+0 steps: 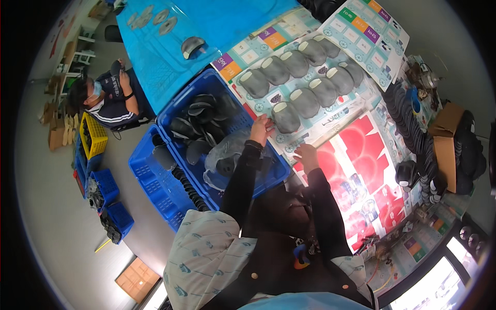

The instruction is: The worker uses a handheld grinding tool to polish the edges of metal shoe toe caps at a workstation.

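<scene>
Grey caps (285, 118) are best kept aligned on the surface (289, 140), undisturbed by the left hand (261, 130) and right hand (308, 156) near them, whose grip cannot be told.

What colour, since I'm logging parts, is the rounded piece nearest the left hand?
That rounded piece is grey with a pale patch; best seen in the head view.

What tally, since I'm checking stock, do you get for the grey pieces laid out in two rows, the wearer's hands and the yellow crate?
Grey pieces: 10
Hands, left hand and right hand: 2
Yellow crate: 1
Total: 13
</scene>
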The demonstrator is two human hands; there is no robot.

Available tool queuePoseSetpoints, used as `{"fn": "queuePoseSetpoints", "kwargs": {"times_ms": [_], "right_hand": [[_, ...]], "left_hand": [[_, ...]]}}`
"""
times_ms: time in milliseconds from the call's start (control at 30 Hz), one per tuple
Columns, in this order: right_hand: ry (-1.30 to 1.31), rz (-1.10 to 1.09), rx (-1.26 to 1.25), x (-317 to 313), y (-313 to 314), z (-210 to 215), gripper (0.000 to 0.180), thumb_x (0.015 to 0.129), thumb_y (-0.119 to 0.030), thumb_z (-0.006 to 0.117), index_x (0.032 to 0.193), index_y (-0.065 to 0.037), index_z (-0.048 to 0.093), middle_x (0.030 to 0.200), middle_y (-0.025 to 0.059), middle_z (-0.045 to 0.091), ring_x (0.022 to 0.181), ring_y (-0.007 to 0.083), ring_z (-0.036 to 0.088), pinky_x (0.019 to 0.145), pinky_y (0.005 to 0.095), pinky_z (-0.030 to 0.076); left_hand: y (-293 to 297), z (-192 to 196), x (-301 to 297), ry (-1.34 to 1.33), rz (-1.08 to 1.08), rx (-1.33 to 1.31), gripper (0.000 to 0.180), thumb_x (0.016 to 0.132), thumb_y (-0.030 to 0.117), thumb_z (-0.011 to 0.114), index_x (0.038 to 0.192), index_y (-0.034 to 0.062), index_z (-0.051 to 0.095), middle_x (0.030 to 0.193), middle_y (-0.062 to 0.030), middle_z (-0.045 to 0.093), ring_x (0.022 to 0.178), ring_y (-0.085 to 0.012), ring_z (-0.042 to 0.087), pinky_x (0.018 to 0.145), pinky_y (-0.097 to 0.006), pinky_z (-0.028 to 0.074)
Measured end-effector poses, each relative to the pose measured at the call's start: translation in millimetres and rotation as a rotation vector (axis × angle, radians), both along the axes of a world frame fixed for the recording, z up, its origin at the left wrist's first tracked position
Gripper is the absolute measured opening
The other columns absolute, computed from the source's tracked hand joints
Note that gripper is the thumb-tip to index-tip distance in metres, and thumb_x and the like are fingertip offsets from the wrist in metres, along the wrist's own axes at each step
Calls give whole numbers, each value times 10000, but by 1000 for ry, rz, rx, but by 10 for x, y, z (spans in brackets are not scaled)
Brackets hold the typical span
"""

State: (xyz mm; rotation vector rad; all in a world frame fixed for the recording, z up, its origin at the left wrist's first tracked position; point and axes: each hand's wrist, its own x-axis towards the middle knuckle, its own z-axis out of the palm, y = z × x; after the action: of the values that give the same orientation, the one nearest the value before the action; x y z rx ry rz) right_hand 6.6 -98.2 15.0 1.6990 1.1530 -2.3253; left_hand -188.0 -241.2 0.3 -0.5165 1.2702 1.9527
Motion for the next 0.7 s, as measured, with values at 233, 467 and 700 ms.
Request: {"fn": "queuePoseSetpoints", "kwargs": {"times_ms": [233,467,700], "right_hand": [[66,-207,-101,-296,-164,-132,84,850,-82,543,918,-32,541,940,91,582,932,253,620,863,417,564],[24,-223,-102,-274,-216,-453,47,833,-67,568,873,-45,552,921,68,593,926,232,623,869,408,556],[93,887,1333,-152,-159,-297,155,882,-210,591,778,-96,569,721,59,526,646,218,523,583,357,410]], "left_hand": [[-556,-268,-1595,1068,90,-836,247,925,75,534,1147,-11,598,1070,-186,684,1004,-300,680,870,-360,519],[-270,-138,-2361,1256,-620,-1038,324,840,42,587,1158,-14,621,1116,-249,645,1059,-429,605,907,-477,504],[-222,-551,-2670,1907,-1457,-1381,229,804,297,633,842,101,745,861,-132,698,845,-300,659,728,-438,510]]}}
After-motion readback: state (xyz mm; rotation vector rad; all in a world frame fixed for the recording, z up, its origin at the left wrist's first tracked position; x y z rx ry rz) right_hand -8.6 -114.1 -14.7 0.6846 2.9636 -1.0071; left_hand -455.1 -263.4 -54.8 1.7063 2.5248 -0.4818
